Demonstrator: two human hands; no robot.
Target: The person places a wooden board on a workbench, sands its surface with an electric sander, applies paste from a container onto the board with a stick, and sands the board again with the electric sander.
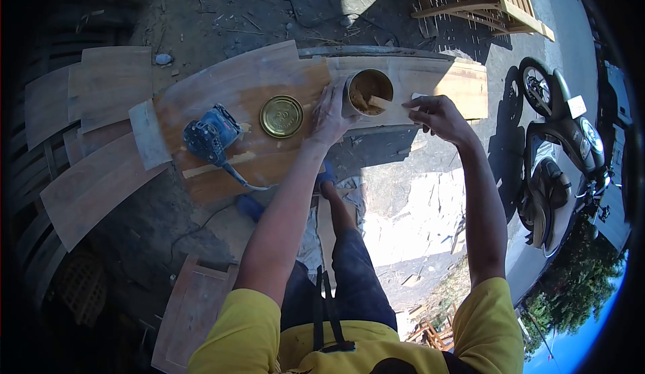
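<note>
An open can (352, 108) stands tilted over the wooden panel, with brown paste inside. My left hand (329, 117) is wrapped around the can's left side. A flat, pale wooden stick (381, 102) rests in the paste against the can's right rim. My right hand (437, 117) hovers to the right of the can, its fingers bent together. A small whitish piece shows beside those fingers; what they hold, if anything, I cannot make out. The round gold-coloured lid (281, 116) lies on the panel left of my left hand.
A blue electric sander (212, 136) sits on the wooden panel (232, 92), its cable trailing down. Thin curved boards (111, 81) lie at the left. A parked motorcycle (554, 152) stands at the right, and wooden furniture (487, 4) at the top right.
</note>
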